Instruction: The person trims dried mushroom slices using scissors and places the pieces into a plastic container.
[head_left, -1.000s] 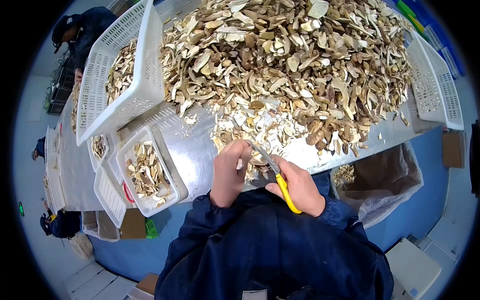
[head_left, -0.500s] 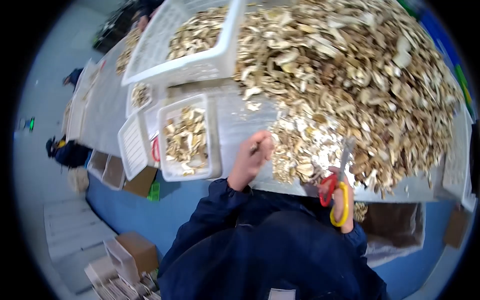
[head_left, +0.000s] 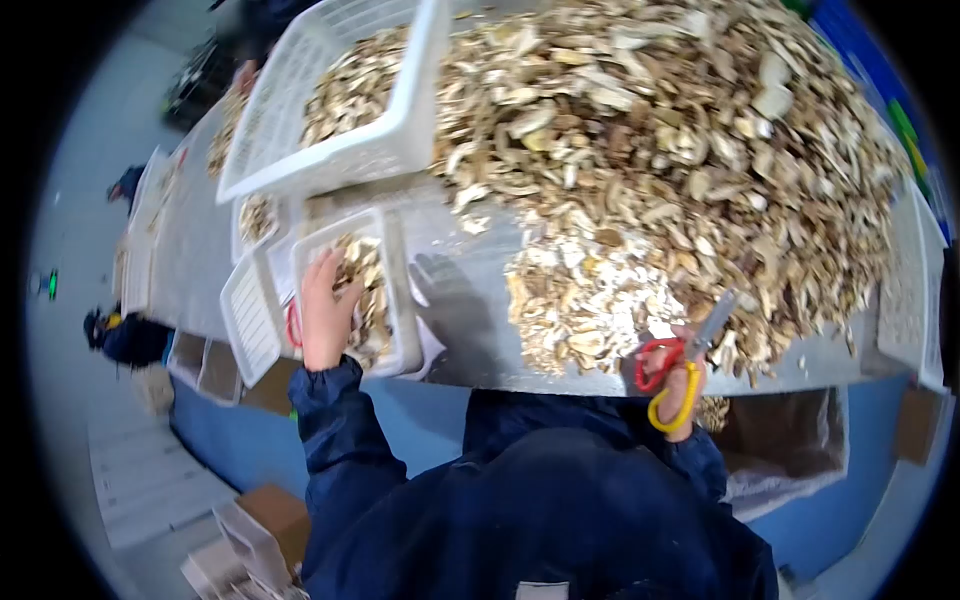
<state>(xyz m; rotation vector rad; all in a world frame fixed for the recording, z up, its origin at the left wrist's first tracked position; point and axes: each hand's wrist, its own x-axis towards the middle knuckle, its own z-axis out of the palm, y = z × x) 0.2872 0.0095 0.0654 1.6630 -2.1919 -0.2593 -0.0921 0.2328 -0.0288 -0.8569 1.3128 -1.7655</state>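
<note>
Over the white tub (head_left: pixel 402 310) of pale slices (head_left: pixel 372 318), left fingers (head_left: pixel 322 270).

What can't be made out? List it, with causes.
Head view:
Left hand: its back hides whether it touches the slices below.
Large basket: cut off by the top edge.
Lined box: partly hidden by the tabletop.
Chest patch: cut off by the bottom edge.

The person's left hand (head_left: pixel 326 312), thumb spread from its fingers, is over a white tub (head_left: pixel 403 318) of pale slices (head_left: pixel 375 300); whether it touches them is hard to tell. The right hand (head_left: pixel 690 382) holds red-and-yellow-handled scissors (head_left: pixel 713 321) by a big heap (head_left: pixel 660 130) on a metal table (head_left: pixel 465 345).
</note>
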